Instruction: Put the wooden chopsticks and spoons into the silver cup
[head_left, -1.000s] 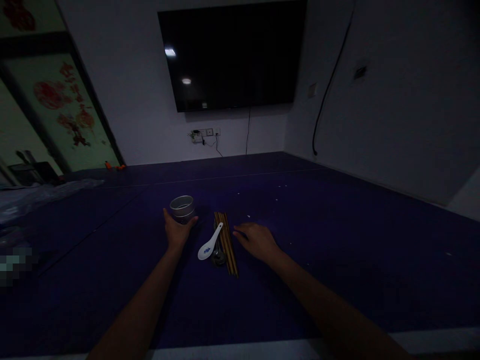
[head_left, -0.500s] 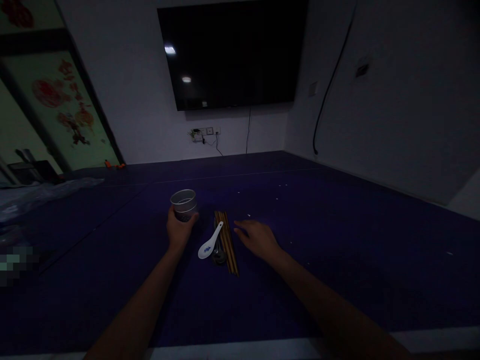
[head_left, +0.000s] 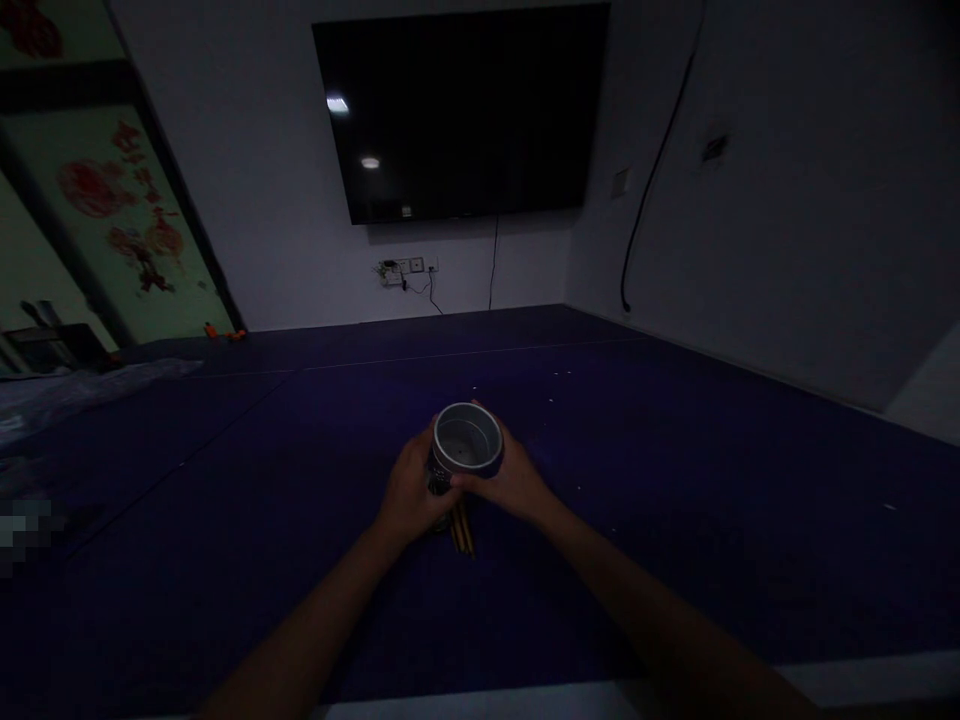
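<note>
A round metal cup (head_left: 466, 446) with a pale rim is held above the dark blue table (head_left: 675, 500), its open mouth tilted toward me. My left hand (head_left: 409, 495) grips its left side. My right hand (head_left: 510, 485) wraps its right side and lower edge. Below the two hands, the ends of several wooden chopsticks (head_left: 463, 532) stick out on the table. The white spoon that lay beside them is hidden behind the cup and hands.
A large black TV (head_left: 461, 110) hangs on the far wall over a socket strip (head_left: 405, 268) with cables. Crumpled clear plastic (head_left: 82, 385) lies at the table's left. A pale edge strip (head_left: 862, 675) runs along the table's near side.
My left hand lifted the cup and carried it right, over the chopsticks and spoon. My right hand moved left and closed on the cup's other side.
</note>
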